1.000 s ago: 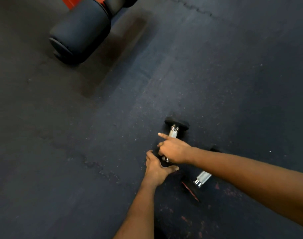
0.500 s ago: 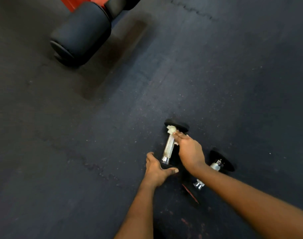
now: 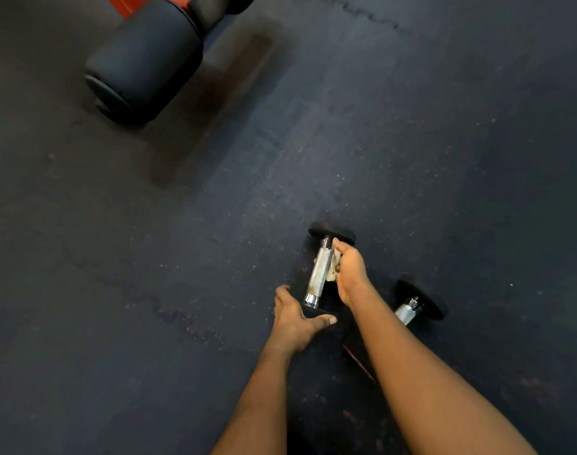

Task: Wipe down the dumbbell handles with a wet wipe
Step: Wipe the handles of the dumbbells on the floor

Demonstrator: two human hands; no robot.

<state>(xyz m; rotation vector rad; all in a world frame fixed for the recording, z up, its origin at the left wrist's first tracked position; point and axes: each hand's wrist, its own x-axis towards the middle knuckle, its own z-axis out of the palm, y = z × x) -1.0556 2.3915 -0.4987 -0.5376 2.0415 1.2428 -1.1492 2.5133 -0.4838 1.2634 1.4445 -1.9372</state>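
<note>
Head view. Landmark: the near dumbbell [image 3: 326, 257], lying on the floor mat [image 3: 444, 159] low in the middle of the frame.

- Its handle [image 3: 319, 274] is a bright metal cylinder with fine knurling, smooth and polished at the near collar. The far head is a flat, black, matte disc.
- The left hand [image 3: 293, 320] is gripping the dumbbell's near head, fingers curled round the dark end, thumb lying out across it.
- The right hand [image 3: 351, 270] is pinching the wet wipe [image 3: 333, 269], a crumpled off-white wad, against the right side of the handle at about mid-length.
- Just right of the landmark, a second dumbbell [image 3: 411, 307] of the same build is lying on the mat, its middle hidden under the right forearm.
- Far up and left of the landmark, a fat black padded roller [image 3: 146, 60] is showing a smooth skin and a flat round end cap, joined to a red frame [image 3: 119, 3].
- The mat is dark speckled rubber with a jigsaw seam.
- Any marks on the heads are too dark to read.

Against half a second ago: the wipe is sitting lower on the handle, off the far collar; the left hand is staying put.
</note>
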